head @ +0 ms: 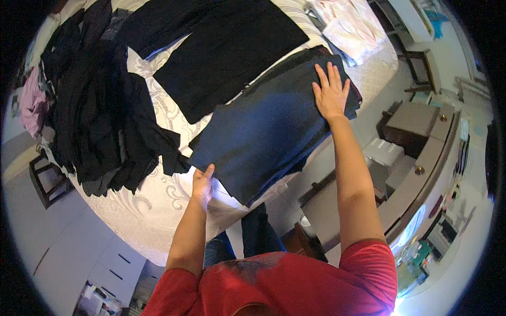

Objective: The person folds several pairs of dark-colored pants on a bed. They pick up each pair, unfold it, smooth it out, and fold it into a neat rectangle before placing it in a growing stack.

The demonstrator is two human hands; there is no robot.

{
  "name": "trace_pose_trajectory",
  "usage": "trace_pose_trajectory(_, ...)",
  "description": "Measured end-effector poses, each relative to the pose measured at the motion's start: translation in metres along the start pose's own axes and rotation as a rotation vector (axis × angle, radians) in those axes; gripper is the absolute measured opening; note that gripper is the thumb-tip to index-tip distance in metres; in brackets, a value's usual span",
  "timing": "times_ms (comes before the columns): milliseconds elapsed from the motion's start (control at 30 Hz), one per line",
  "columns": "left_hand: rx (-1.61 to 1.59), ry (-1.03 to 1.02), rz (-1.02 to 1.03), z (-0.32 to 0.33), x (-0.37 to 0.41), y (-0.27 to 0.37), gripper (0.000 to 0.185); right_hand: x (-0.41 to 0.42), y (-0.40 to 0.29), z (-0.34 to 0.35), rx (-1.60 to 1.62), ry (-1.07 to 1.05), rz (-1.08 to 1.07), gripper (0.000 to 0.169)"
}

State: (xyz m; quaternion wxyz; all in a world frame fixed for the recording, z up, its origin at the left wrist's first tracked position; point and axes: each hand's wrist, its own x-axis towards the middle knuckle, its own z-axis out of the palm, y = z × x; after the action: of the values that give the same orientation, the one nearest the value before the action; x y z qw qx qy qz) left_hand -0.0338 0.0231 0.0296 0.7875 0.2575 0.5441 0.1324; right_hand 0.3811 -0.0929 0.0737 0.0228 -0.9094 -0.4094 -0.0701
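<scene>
A dark navy garment [269,126] lies spread slantwise along the near right edge of a table with a pale scroll-patterned cloth [118,209]. My left hand [203,183] pinches its near left corner, thumb on top and the other fingers hidden beneath. Flat on the garment's far right end rests my right hand [331,93], fingers apart and holding nothing. Under that end, dark cloth layers with a reddish edge [356,94] peek out. Just beyond lies a flat black garment [233,59].
To the left is a heap of black clothes [99,114], with a pink cloth [33,102] behind it. White and pale pink clothes [352,27] lie at the far right. Chairs [49,175] and a brown cabinet [415,122] stand around the table.
</scene>
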Motion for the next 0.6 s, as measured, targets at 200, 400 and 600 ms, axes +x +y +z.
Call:
trace_pose_trajectory(200,0.038,-0.064,0.103,0.015,0.014,-0.005,0.032,0.013,0.022,0.034,-0.038,-0.047,-0.014,0.053)
trace_pose_trajectory(400,0.022,-0.019,0.041,0.020,0.001,-0.008,0.033,0.021,0.014,-0.003,0.060,-0.074,-0.019,0.057)
trace_pose_trajectory(600,-0.248,-0.049,-0.184,0.018,-0.025,-0.019,0.033,0.030,-0.072,-0.047,0.226,-0.168,-0.517,0.055)
